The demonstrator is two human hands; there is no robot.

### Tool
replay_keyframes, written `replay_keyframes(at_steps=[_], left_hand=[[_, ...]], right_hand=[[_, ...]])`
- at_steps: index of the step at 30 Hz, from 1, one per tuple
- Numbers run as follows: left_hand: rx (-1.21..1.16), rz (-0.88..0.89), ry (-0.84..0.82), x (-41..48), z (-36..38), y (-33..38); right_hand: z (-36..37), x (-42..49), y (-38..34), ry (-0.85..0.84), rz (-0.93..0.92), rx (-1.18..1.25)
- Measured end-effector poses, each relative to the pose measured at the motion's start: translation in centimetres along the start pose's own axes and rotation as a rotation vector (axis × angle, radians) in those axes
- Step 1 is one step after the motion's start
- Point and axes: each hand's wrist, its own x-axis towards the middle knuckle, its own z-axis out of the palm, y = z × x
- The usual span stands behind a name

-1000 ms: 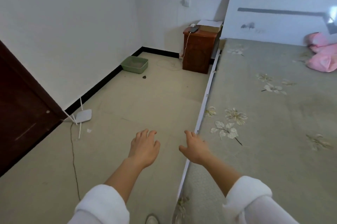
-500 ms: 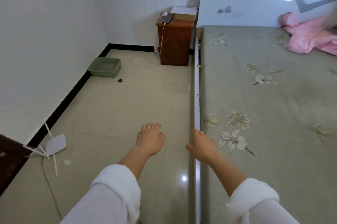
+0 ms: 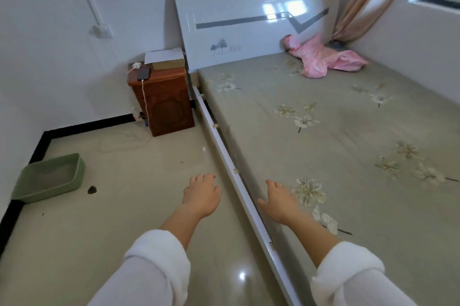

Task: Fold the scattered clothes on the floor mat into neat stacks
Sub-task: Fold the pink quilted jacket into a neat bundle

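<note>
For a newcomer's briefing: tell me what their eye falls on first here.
Two bare hands reach forward, holding nothing: the left hand over the shiny floor, the right hand over the edge of the flowered mat. The crumpled pink cloth lies at the mat's far end, below the white headboard. A green tray sits by the left wall.

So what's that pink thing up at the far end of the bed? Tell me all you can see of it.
The pink cloth is a crumpled, unfolded heap of what looks like thin, slightly shiny fabric. It lies on the flowered grey-green mattress cover in the far right corner. Its raised left end seems to rest against the white headboard, close to the curtain. Whether it is a garment or bedding cannot be told from here.
</note>
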Motion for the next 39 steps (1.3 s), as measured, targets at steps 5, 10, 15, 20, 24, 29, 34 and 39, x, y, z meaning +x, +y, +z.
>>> replay_keyframes(at_steps=[5, 10, 15, 20, 24, 29, 34, 39], left_hand=[[-0.023, 0.166, -0.037, 9.0, -2.4, 1.0], [-0.053, 0.290, -0.066, 19.3, -3.8, 3.0], [-0.023, 0.315, -0.087, 32.0, -5.6, 5.0], [0.009, 0.312, -0.155, 44.1, -9.0, 6.1], [0.024, 0.311, -0.136, 52.8, -11.8, 7.0], [0.041, 0.376, -0.130, 64.5, -13.4, 8.7], [0.118, 0.506, -0.101, 79.0, -13.5, 11.8], [0.213, 0.615, -0.239, 93.3, -12.1, 15.5]], right_hand=[[-3.1, 5.9, -1.1, 0.064, 0.117, 0.021], [-6.7, 14.2, -1.0, 0.097, 0.215, 0.011], [-10.4, 25.6, -0.3, 0.099, 0.283, 0.028], [-15.3, 36.8, -1.0, 0.093, 0.325, 0.045], [-19.4, 44.4, -2.1, 0.114, 0.319, 0.057], [-23.7, 55.0, -2.6, 0.148, 0.326, 0.084], [-26.6, 67.6, -1.3, 0.173, 0.394, 0.138], [-28.2, 79.0, 1.2, 0.136, 0.580, 0.244]])
